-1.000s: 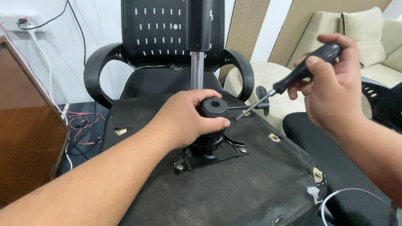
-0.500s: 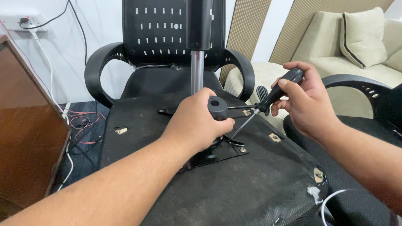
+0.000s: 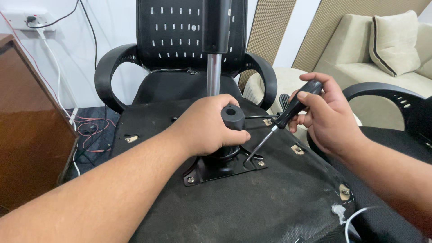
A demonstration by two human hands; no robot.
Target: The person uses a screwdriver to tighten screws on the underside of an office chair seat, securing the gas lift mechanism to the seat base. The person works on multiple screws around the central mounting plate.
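Two hands busy | left hand (image 3: 204, 128) clasps black mechanism hub (image 3: 232, 118) mid seat underside (image 3: 279, 202) | right hand (image 3: 326, 119) grips screwdriver (image 3: 288, 112), tip at mounting plate (image 3: 211, 173) right corner | step: likely working corner screw; next needs tip seated squarely.

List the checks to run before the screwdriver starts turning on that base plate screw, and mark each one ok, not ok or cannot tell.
1. Screwdriver gripped firmly in the right hand: ok.
2. Tip resting at a screw on the near right side of the base plate: ok; whether it is seated in the screw head, cannot tell.
3. Left hand steadying the black cylinder over the plate: ok.
4. Left hand fingers clear of the shaft: ok, apart.
5. Other plate screws in place: one shows at the near left corner; the rest, cannot tell.
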